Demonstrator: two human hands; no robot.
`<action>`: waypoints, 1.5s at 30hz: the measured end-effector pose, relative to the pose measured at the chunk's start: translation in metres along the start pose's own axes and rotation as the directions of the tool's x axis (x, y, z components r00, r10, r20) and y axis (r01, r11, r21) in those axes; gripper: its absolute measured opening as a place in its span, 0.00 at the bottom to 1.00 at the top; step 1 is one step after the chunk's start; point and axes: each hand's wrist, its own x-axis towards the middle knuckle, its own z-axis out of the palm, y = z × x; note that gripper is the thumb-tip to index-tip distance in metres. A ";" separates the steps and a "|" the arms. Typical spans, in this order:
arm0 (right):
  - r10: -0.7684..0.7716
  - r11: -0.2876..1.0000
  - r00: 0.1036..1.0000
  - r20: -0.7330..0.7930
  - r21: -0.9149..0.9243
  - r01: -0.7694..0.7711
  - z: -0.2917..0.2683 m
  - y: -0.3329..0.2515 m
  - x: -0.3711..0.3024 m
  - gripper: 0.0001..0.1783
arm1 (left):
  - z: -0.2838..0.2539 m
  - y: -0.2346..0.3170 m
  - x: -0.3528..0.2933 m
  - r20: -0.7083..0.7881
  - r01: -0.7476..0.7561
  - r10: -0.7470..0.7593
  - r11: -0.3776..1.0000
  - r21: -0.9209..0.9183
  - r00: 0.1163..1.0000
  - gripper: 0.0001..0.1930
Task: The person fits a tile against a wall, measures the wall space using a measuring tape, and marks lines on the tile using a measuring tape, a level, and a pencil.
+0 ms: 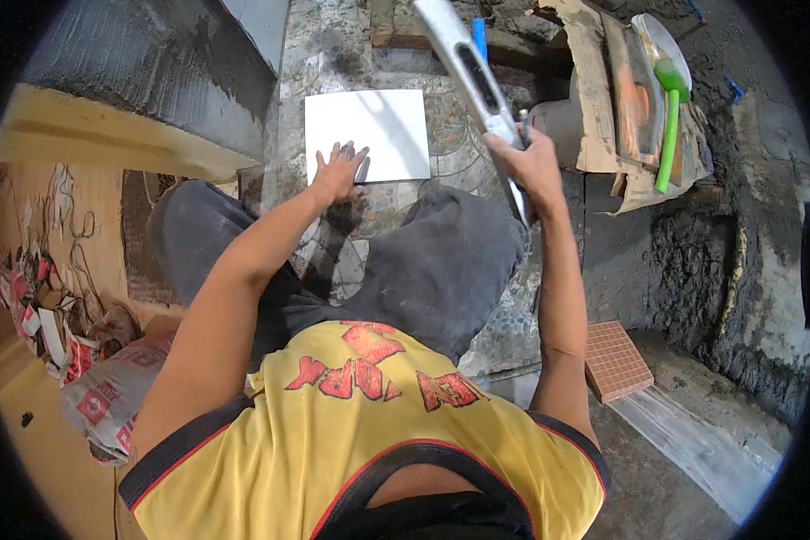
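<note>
A white square tile (382, 126) lies on the patterned floor in front of me. My left hand (338, 174) rests flat on its lower left part, fingers spread. My right hand (533, 166) is closed round a long silver spirit level (463, 67) with an elongated slot. The level is held at a slant to the right of the tile, its upper end reaching the top of the view. A thin pencil-like stick (524, 117) shows by the right hand's fingers; its lower part is hidden.
Torn cardboard (594, 117) at the upper right carries a green mallet (670, 117) and an orange-handled tool (632, 99). Reddish-brown tiles with gridded backs (616, 360) lie at the right. A grey ledge (153, 72) juts in at the upper left. Sacks (121, 396) lie at the lower left.
</note>
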 end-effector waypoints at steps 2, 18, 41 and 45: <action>-0.063 0.996 0.998 0.013 -0.063 0.063 0.021 0.041 0.007 0.31 | 0.004 -0.004 0.010 0.020 -0.004 0.004 1.000 -0.024 1.000 0.54; 0.291 0.952 0.956 0.050 -0.120 -0.283 0.077 0.177 -0.105 0.34 | -0.060 -0.046 0.130 0.082 0.072 -0.083 0.988 0.138 0.993 0.64; 0.334 0.936 0.940 0.073 -0.143 -0.322 0.116 0.198 -0.118 0.35 | -0.046 -0.121 0.145 0.026 0.302 -0.303 0.932 -0.198 0.953 0.58; 0.327 0.933 0.942 0.068 -0.182 -0.311 0.127 0.199 -0.100 0.36 | -0.046 -0.068 0.137 -0.103 0.231 -0.240 0.969 -0.092 0.965 0.54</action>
